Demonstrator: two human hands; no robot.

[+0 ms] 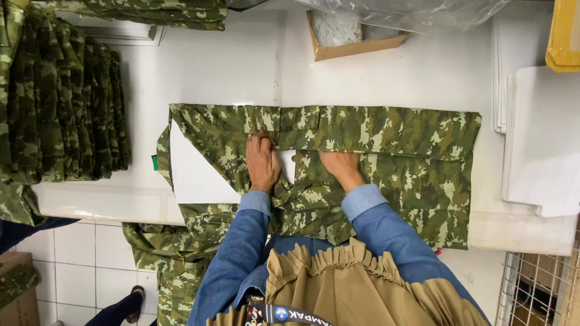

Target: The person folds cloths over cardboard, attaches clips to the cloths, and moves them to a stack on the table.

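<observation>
White worktable [423, 78] filled the frame w/ a camo garment [393, 157] spread at centre. Left hand [262, 162] curled, knuckles pressing a fold; right hand [342, 166] lay flat, fingers tucked under cloth, grip unclear. Fabric looked soft, light, floppy — best held at folded edges. Lower part hung off the table, cut off.

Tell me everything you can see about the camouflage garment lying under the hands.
The camouflage garment is woven-looking cloth in green, tan and cream pixel pattern. It lies spread flat on the white table, partly folded around a white board, with one end hanging off the near edge toward the tiled floor. A flapped pocket shows at its right. The left hand and right hand both press down on its middle, fingers flat.
</observation>
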